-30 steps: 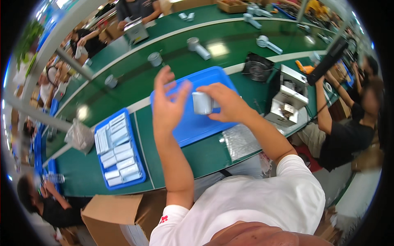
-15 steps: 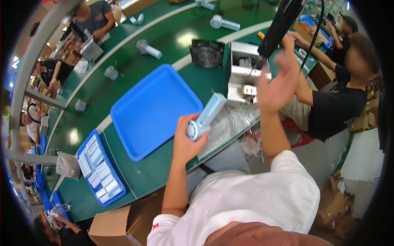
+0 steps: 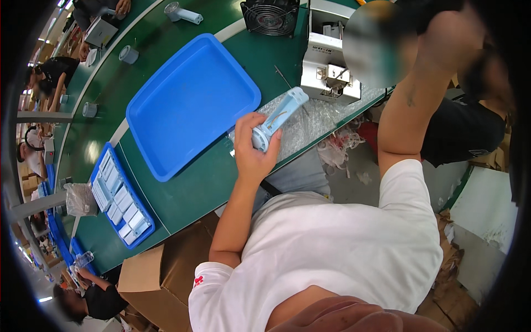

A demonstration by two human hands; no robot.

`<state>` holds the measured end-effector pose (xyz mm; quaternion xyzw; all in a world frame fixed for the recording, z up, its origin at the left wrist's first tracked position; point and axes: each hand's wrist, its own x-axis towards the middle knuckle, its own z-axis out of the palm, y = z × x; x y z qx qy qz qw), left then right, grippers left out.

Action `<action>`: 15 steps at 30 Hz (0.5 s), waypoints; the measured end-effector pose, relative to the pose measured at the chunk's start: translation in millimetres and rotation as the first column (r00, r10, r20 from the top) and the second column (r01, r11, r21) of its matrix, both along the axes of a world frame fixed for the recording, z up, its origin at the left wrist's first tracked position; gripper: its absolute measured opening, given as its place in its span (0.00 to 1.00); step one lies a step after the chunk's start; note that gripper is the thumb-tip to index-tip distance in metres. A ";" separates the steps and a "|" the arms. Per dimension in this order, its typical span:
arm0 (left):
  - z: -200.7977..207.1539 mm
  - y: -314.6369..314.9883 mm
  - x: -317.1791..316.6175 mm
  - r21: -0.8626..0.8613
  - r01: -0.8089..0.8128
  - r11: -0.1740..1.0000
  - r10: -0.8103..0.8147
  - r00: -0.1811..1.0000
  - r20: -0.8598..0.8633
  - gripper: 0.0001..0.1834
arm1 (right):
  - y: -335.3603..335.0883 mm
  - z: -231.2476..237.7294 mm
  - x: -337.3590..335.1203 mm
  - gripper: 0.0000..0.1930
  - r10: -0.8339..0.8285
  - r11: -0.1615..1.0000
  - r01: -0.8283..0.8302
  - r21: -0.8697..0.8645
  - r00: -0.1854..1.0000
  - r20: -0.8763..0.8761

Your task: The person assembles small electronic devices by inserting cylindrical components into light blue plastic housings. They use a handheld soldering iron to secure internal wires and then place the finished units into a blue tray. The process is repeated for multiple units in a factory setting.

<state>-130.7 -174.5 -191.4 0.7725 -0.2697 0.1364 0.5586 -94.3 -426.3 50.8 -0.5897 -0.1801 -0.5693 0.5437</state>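
My left hand (image 3: 255,145) is closed around the round head end of a light-blue handheld fan body (image 3: 281,113). Its handle points up and to the right, and a thin wire shows inside the open handle. High at the right, my right hand (image 3: 451,41) is raised and smeared by motion, so its fingers cannot be made out. A blurred dark and pale shape (image 3: 379,44) is beside that hand; its kind cannot be told. Under the fan's handle end lies clear bubble wrap (image 3: 312,124) along the table edge, with a white metal machine (image 3: 332,72) behind it.
A large blue tray (image 3: 193,105) lies left of the fan body. Farther left, a smaller blue tray (image 3: 151,226) holds several light-blue parts. A black cooling fan (image 3: 271,19) stands at the back. More fan bodies (image 3: 182,14) rest on the green belt. A person (image 3: 464,130) sits close on the right.
My right hand has risen up and to the right, nearer the camera. The fan body has turned in my left hand, so its open handle side shows. The whole view has shifted.
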 end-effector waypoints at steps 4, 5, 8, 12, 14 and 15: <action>-0.7 0.9 0.8 -0.012 0.005 1.000 -0.005 0.999 -0.037 0.20 | -0.8 -22.3 9.8 0.16 0.058 0.990 -0.054 -0.133 0.998 0.024; 0.1 1.1 0.8 0.001 0.010 1.000 -0.010 1.000 -0.024 0.21 | 0.1 -27.4 13.3 0.16 0.106 0.987 -0.099 -0.126 0.993 0.051; -2.2 1.0 -1.5 -0.008 0.011 1.000 -0.011 0.998 -0.060 0.20 | 5.0 -37.2 18.0 0.15 0.173 0.981 -0.166 -0.104 0.983 0.065; -0.8 2.2 -2.7 -0.027 -0.012 1.000 0.008 0.990 -0.139 0.21 | 15.3 -47.5 1.4 0.21 0.104 0.995 -0.103 0.016 0.988 -0.113; -4.0 1.3 -1.0 -0.044 -0.003 0.999 -0.002 0.994 -0.106 0.22 | 18.1 -49.1 -10.0 0.28 0.219 0.972 -0.191 0.135 0.946 -0.238; -6.4 1.9 -0.2 -0.041 0.001 0.999 -0.005 0.996 -0.092 0.23 | 22.0 -50.7 -14.6 0.30 0.280 0.953 -0.236 0.189 0.926 -0.253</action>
